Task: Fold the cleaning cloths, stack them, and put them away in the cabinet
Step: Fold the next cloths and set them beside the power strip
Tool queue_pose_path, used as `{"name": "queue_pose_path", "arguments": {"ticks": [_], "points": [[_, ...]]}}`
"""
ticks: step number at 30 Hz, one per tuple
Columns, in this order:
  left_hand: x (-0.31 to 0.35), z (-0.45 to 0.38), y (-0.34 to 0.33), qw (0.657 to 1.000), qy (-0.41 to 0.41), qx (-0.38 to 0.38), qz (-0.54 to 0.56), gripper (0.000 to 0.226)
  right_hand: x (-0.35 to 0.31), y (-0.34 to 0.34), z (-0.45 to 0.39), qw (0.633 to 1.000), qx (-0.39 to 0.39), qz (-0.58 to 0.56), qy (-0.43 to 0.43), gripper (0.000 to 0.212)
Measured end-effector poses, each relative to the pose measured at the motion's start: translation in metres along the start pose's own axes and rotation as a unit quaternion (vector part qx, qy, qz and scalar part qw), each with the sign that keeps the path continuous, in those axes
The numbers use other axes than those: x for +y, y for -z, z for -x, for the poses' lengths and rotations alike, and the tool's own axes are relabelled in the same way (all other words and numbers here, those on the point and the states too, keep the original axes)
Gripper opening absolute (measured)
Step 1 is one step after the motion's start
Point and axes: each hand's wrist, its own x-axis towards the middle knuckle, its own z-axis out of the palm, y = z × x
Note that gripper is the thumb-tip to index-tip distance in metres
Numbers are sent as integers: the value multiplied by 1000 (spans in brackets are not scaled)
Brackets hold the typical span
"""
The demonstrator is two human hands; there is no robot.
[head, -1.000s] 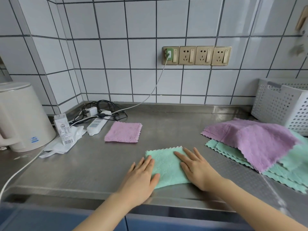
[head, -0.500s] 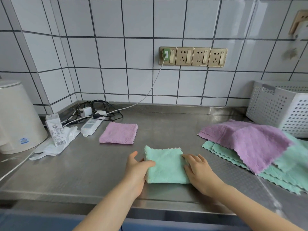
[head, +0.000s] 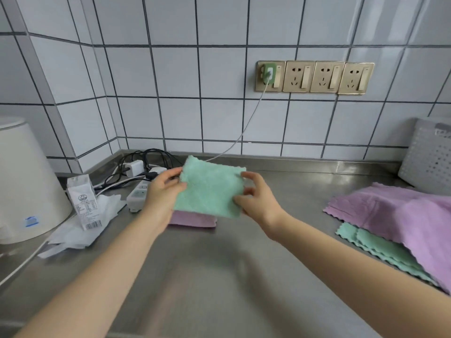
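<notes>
Hands hold a folded green cloth point(head: 211, 189) up in the air, over the steel counter point(head: 219, 276). The left hand point(head: 162, 193) pinches its left edge with the thumb on top and the fingers curled under it. The right hand point(head: 256, 198) pinches the right edge the same way, with its fingers bent round the side. Right under the green cloth lies a folded purple cloth point(head: 192, 219) on the counter, and only its front strip shows, as the rest is hidden by the green one and the left hand. A white basket with small holes point(head: 429, 157) stands at the far right against the tiled wall; the picture edge cuts it off and I cannot see what is inside it. Near it is a pile of open cloths, with a big purple cloth point(head: 395, 215) on top and green cloths point(head: 380, 250) peeking out below, also cut off at the right. On the left stand a white kettle point(head: 26, 181), partly out of view, a small carton point(head: 84, 201) and some white wrapping point(head: 80, 230). Behind them sit a power strip point(head: 138, 196) and a mess of black and white cables point(head: 146, 162). The counter has open room in front, between the two arms, down to its near edge
</notes>
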Motion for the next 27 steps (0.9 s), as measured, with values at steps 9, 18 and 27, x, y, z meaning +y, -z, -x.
{"name": "queue_pose_path", "arguments": {"ticks": [9,18,27], "points": [[-56,-44,50,982,70,25,-175,26,35,-71,-58,983,-51,163,-74,48],[-63,-51,50,972,-62,40,-225,24,44,-71,-60,989,-45,137,6,66],[-73,-60,55,934,-105,45,-339,28,43,-70,-63,982,-35,188,-10,58]]}}
